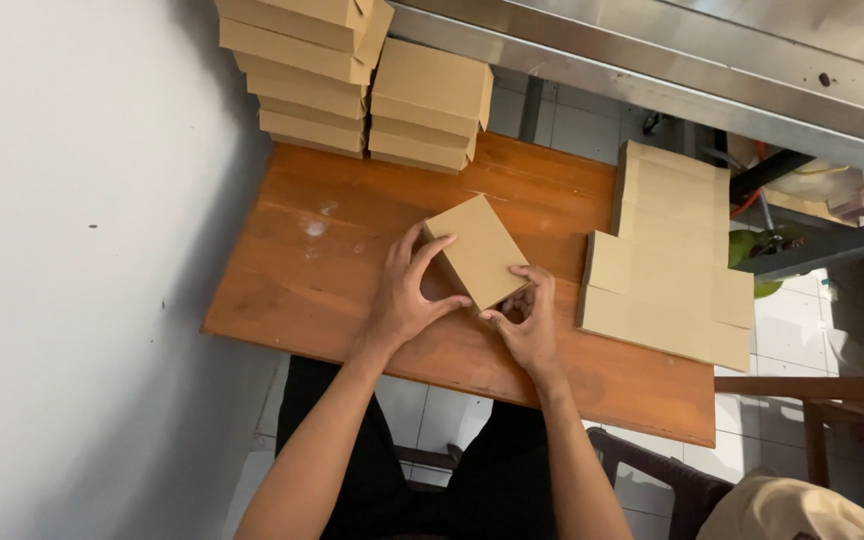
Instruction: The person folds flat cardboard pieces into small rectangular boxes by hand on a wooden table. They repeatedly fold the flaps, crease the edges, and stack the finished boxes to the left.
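A small brown cardboard box (477,248), folded shut, sits tilted on the wooden table (302,260) in the head view. My left hand (407,295) grips its left side, thumb under the near corner and fingers along the edge. My right hand (525,318) pinches its near right corner with fingers curled. Both hands hold the same box.
Two stacks of finished cardboard boxes (352,75) stand at the table's far left. A pile of flat, unfolded box blanks (667,260) lies on the right. A white wall is on the left; a steel counter (672,60) runs beyond the table.
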